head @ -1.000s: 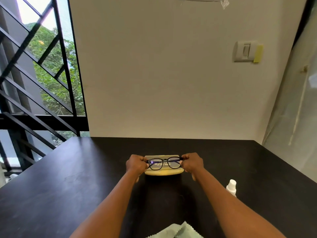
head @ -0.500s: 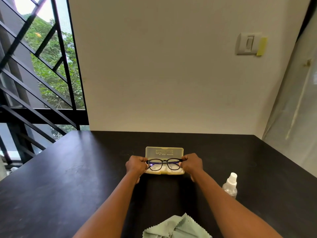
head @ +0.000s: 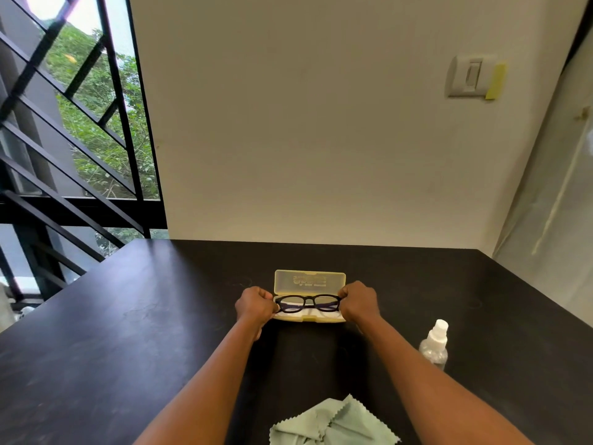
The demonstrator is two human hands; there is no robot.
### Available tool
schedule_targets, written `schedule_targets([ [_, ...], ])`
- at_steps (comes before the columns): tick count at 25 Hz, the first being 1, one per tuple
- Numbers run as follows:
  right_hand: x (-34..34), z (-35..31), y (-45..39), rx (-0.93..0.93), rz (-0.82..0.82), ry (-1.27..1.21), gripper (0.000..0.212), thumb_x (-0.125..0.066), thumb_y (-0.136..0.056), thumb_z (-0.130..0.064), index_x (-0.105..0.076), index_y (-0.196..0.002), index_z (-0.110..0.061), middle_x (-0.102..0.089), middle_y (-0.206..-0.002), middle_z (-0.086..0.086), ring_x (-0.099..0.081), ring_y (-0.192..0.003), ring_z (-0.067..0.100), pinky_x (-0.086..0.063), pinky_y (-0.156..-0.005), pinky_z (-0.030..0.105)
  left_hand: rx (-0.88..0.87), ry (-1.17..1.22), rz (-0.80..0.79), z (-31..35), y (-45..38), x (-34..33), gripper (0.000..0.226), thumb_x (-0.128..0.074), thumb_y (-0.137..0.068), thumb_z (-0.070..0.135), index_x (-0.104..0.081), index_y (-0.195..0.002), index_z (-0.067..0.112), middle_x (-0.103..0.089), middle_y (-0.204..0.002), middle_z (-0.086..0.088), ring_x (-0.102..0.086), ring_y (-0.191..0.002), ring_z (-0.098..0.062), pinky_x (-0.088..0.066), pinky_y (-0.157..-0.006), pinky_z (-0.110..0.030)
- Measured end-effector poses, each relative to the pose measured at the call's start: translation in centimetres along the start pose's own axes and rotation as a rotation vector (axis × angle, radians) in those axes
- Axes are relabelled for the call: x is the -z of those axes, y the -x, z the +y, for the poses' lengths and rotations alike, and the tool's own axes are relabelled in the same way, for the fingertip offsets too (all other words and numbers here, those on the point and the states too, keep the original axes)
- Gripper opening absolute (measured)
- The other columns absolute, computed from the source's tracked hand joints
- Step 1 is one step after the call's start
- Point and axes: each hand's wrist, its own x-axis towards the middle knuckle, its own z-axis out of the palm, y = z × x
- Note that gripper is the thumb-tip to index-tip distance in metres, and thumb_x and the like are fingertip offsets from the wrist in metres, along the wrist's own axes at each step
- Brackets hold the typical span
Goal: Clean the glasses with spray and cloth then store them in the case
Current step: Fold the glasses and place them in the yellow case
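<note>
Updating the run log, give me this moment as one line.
phase: storing | left hand + right hand: gripping glasses ends over open case | cloth, spray bottle: on table

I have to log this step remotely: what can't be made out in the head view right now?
- Temple arms of the glasses: hidden inside the left hand and right hand.
- Whether the glasses rest in the case or hover above it: cannot tell from this angle.
- Print on the case lid: too small to read.
- Cloth: near part cut off by the bottom edge.
- Liquid level in the spray bottle: too small.
</note>
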Motion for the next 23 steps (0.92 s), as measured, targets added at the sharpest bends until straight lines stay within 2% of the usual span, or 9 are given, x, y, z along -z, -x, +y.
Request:
schedule_targets([
  [5,0.0,-0.1,0.5,0.027,0.046,0.001,0.026,-0.053,-0.088,-0.001,-0.057,-0.113,-0.008,-0.057,-0.123,0.013,-0.055,-0.109,0.024,-0.048,-0.083,0.028,0.064,-0.094,-0.049,-0.3,-0.5,0.1,0.006,-0.068,-0.081,0.009,-0.066,-0.083,0.005,-0.066,-0.083,-0.011,-0.058,-0.063,-0.013,-0.053,-0.068,-0.028],
  [9,0.1,-0.1,0.6,0.024,0.032,-0.018,0.031,-0.054,-0.088,-0.001,-0.050,-0.116,-0.010,-0.053,-0.125,0.014,-0.053,-0.110,0.025,-0.048,-0.085,0.030,0.070,-0.093,-0.063,-0.5,-0.4,0.0,0.008,-0.067,-0.082,0.012,-0.068,-0.081,0.004,-0.067,-0.086,-0.014,-0.057,-0.059,-0.013,-0.051,-0.061,-0.026],
  [12,0.0,-0.1,0.4,-0.040,0.040,-0.062,0.032,-0.057,-0.085,0.002,-0.051,-0.113,-0.012,-0.055,-0.120,0.011,-0.052,-0.109,0.025,-0.046,-0.094,0.039,0.051,-0.105,-0.074,-0.5,-0.3,0.1,0.008,-0.064,-0.084,0.012,-0.066,-0.080,0.005,-0.066,-0.083,-0.013,-0.056,-0.058,-0.012,-0.048,-0.055,-0.023],
  [14,-0.2,-0.1,0.4,-0.075,0.064,-0.051,0.031,-0.057,-0.084,0.000,-0.051,-0.112,-0.013,-0.057,-0.117,0.010,-0.052,-0.109,0.024,-0.041,-0.096,0.041,0.042,-0.096,-0.086,-0.7,-0.2,0.1,0.007,-0.063,-0.086,0.012,-0.066,-0.089,0.006,-0.065,-0.086,-0.012,-0.055,-0.059,-0.012,-0.047,-0.052,-0.021],
  [16,-0.4,0.1,0.4,-0.096,0.081,-0.058,0.031,-0.058,-0.083,-0.002,-0.050,-0.111,-0.014,-0.059,-0.114,0.009,-0.053,-0.108,0.024,-0.039,-0.096,0.041,0.008,-0.074,-0.097,-0.9,-0.1,0.1,0.017,-0.062,-0.086,0.011,-0.064,-0.103,0.010,-0.065,-0.094,-0.011,-0.056,-0.062,-0.011,-0.045,-0.049,-0.019],
  [19,-0.8,0.3,0.6,-0.109,0.094,-0.085,0.030,-0.057,-0.084,-0.002,-0.048,-0.110,-0.015,-0.059,-0.112,0.009,-0.054,-0.103,0.023,-0.041,-0.092,0.039,-0.036,-0.032,-0.100,-1.3,0.1,0.1,0.030,-0.061,-0.086,0.010,-0.059,-0.116,0.016,-0.064,-0.103,-0.011,-0.056,-0.064,-0.010,-0.044,-0.047,-0.016],
  [23,-1.3,0.1,0.8,-0.082,0.137,-0.124,0.029,-0.056,-0.086,0.000,-0.048,-0.111,-0.012,-0.056,-0.113,0.012,-0.054,-0.093,0.019,-0.047,-0.075,0.028,-0.067,-0.024,-0.110,-1.3,0.3,0.1,0.037,-0.060,-0.087,0.008,-0.055,-0.123,0.017,-0.061,-0.108,-0.010,-0.058,-0.068,-0.011,-0.047,-0.051,-0.017],
])
